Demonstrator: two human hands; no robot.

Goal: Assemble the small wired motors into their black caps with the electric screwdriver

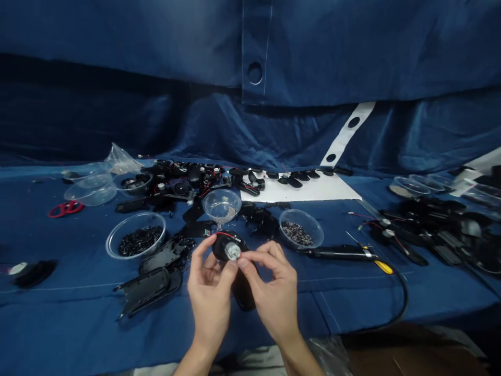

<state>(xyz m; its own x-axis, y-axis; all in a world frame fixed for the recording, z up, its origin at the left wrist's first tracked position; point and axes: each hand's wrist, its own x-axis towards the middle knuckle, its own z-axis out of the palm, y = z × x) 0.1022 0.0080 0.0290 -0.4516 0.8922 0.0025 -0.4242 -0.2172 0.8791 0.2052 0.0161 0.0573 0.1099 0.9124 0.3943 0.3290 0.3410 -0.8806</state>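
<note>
My left hand [210,287] grips a black plastic housing [243,290] by its round upper end, with the thumb and fingers at its left side. A small round whitish part [232,251], which looks like a motor, sits on that end, and a red wire runs across above it. The thumb and index finger of my right hand [272,284] are closed at the right edge of the whitish part. Whether a small piece is pinched between them I cannot make out. The housing's long dark body hangs down between the two hands, partly hidden by the right one.
Bowls of screws [141,241] and small metal pieces [300,232] flank my hands. A corded black electric screwdriver [338,253] lies right, beside a yellow-handled tool [383,267]. Red scissors [66,209], black shells [146,292], a clear bowl [222,204] and white paper [313,194] are around.
</note>
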